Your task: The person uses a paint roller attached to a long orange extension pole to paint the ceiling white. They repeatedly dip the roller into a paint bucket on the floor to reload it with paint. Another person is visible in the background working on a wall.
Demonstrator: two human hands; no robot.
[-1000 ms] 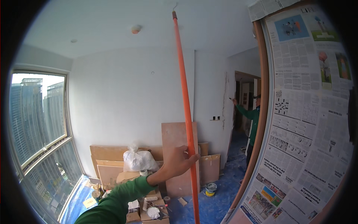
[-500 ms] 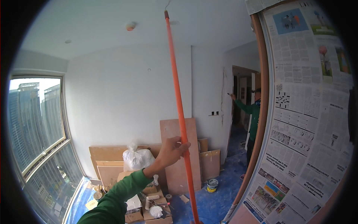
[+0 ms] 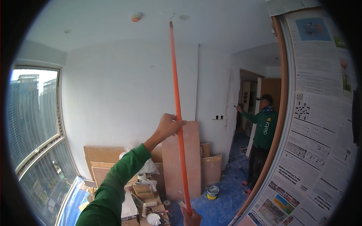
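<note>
A long orange pole (image 3: pixel 175 83) rises away from me, nearly upright, with a brown collar and a thin bent wire frame (image 3: pixel 172 17) at its top, close to the white ceiling. What the wire carries is too faint against the ceiling to make out. My left hand (image 3: pixel 169 125) grips the pole partway up, its green-sleeved arm stretched out. Lower down, at the bottom edge, my right hand (image 3: pixel 191 217) is closed round the pole's near end; part of this hand is cut off.
Boards (image 3: pixel 181 162) lean on the far wall behind a white plastic bag (image 3: pixel 151 165), cartons (image 3: pixel 145 191) and a paint roller (image 3: pixel 150 204). A bucket (image 3: pixel 213 193) stands on the blue floor sheeting. A co-worker (image 3: pixel 264 126) is by the doorway. Newspaper (image 3: pixel 307 139) covers the right-hand panel; a window (image 3: pixel 36 113) is left.
The pole's top has travelled along the ceiling toward the far wall, and my left hand has gone forward with it. More of my right hand and of the co-worker now shows.
</note>
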